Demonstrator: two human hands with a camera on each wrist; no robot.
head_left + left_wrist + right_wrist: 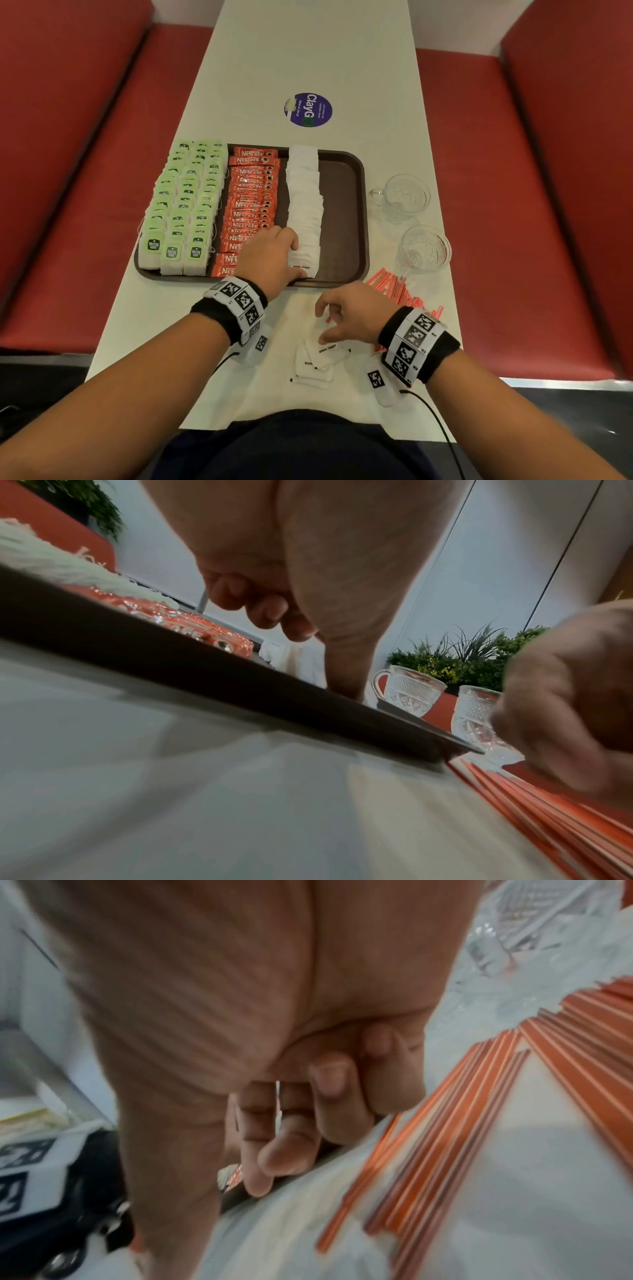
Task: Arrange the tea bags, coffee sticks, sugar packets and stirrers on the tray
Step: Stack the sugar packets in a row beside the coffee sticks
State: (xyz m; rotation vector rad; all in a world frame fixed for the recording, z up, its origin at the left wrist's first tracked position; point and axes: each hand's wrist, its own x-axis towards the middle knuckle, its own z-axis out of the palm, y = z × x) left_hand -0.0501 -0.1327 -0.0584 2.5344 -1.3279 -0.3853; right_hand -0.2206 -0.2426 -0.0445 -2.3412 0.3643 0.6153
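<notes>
A brown tray holds rows of green tea bags, red coffee sticks and a line of white sugar packets. My left hand grips the near end of that sugar line, thumb against the front packet and curled fingers on its left side. Several loose sugar packets lie on the table in front of me. My right hand hovers over them with curled fingers, thumb tip on the top packet. In the right wrist view a thin white edge shows between its fingers. Red-and-white stirrers lie to its right.
Two cut-glass cups stand right of the tray. A purple round sticker marks the far table. Red benches flank the narrow white table. The tray's right strip is bare.
</notes>
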